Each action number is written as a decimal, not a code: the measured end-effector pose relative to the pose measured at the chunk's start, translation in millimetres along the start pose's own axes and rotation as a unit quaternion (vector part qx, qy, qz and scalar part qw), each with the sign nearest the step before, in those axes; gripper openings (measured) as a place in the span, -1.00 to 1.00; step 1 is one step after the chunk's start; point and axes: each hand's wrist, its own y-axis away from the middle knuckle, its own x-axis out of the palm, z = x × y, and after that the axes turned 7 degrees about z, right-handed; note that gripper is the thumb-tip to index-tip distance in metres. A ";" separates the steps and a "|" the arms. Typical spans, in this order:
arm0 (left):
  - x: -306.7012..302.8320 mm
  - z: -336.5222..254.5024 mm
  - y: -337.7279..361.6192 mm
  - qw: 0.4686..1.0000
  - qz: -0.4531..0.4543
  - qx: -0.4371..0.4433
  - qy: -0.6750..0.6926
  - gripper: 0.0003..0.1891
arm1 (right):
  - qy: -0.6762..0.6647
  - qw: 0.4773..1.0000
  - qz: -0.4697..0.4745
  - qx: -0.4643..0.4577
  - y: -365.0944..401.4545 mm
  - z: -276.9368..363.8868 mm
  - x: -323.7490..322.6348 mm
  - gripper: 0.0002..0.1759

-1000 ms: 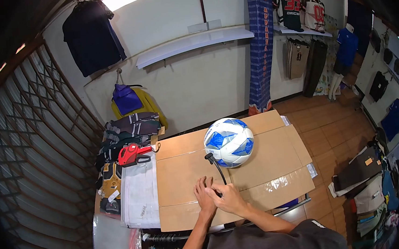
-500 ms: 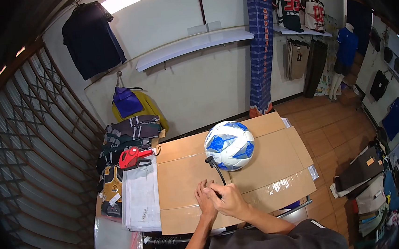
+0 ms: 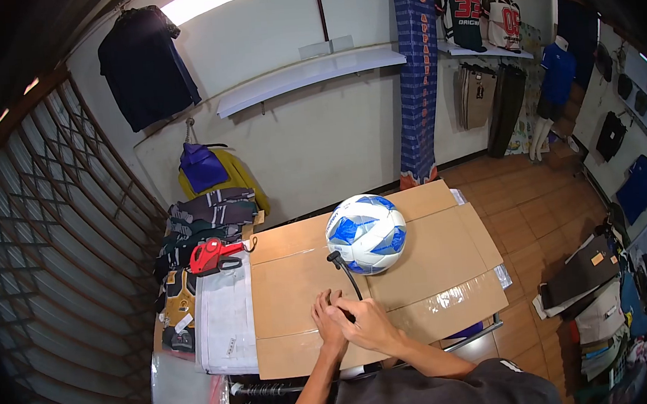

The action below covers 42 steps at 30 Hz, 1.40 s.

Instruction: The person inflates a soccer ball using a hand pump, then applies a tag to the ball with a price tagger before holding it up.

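A white soccer ball (image 3: 372,245) with blue and grey panels rests on flattened cardboard (image 3: 292,280). In front of it, a thin black hose (image 3: 353,282) curves up from my hands, its angled end piece beside the ball's lower left. My right hand (image 3: 370,327) is closed like a fist around the hose's lower part. Pressed against it from the left is my left hand (image 3: 328,319), fingers curled; what they grip is hidden between the two hands.
Left of the cardboard, a red price-label gun (image 3: 210,256) lies on white plastic packets (image 3: 222,316). Folded clothes (image 3: 207,215) are stacked behind it. A metal rail (image 3: 474,333) runs along the near edge. More clothes (image 3: 591,272) are piled at the right, past the tiled floor.
The whole view has shifted slightly. Both hands keep nearly the same pose on the hose, and the ball stays in place on the cardboard.
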 end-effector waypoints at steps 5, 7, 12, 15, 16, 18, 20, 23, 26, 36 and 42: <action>-12.3 -13.6 -1.8 0.999 0.019 0.002 -0.040 -0.39 | -0.074 0.996 0.007 -0.048 -0.8 55.2 -43.6 -0.75; -11.7 -13.4 -0.8 1.000 0.008 0.006 -0.023 -0.39 | -0.062 0.997 0.006 -0.039 -5.3 52.3 -39.9 -0.76; -9.6 -12.7 1.1 0.999 -0.004 -0.019 0.041 -0.42 | -0.019 0.999 -0.026 -0.023 -13.6 0.4 -2.2 -0.67; -9.5 -14.2 -1.0 1.000 -0.002 -0.019 0.012 -0.43 | -0.029 0.999 -0.029 0.007 -13.6 -12.7 5.2 -0.62; -10.0 -15.2 -1.6 1.000 0.000 -0.018 0.008 -0.44 | -0.031 0.999 -0.029 0.024 -13.0 -16.3 7.0 -0.60; -11.3 -17.3 -1.5 1.000 0.002 -0.016 0.000 -0.45 | -0.024 0.999 -0.036 0.030 -8.9 -37.0 17.4 -0.59; -9.1 -13.2 -0.5 1.000 -0.004 -0.009 -0.006 -0.44 | -0.020 0.999 -0.039 0.029 -6.4 -47.4 24.0 -0.58; -7.3 -11.4 -0.1 1.000 -0.006 -0.009 0.012 -0.43 | -0.024 0.999 -0.026 0.029 -4.9 -46.2 23.8 -0.58; -8.6 -11.6 1.1 1.000 -0.008 -0.015 0.017 -0.42 | -0.051 0.998 0.003 0.030 -7.8 -14.5 5.1 -0.60; -5.5 -11.1 1.5 0.999 -0.024 0.013 -0.018 -0.44 | -0.047 0.997 -0.035 -0.047 -12.6 25.2 -19.7 -0.65; -6.5 -13.1 -0.2 1.000 -0.021 0.002 -0.013 -0.45 | -0.030 0.997 -0.068 0.006 -12.7 -18.0 10.9 -0.62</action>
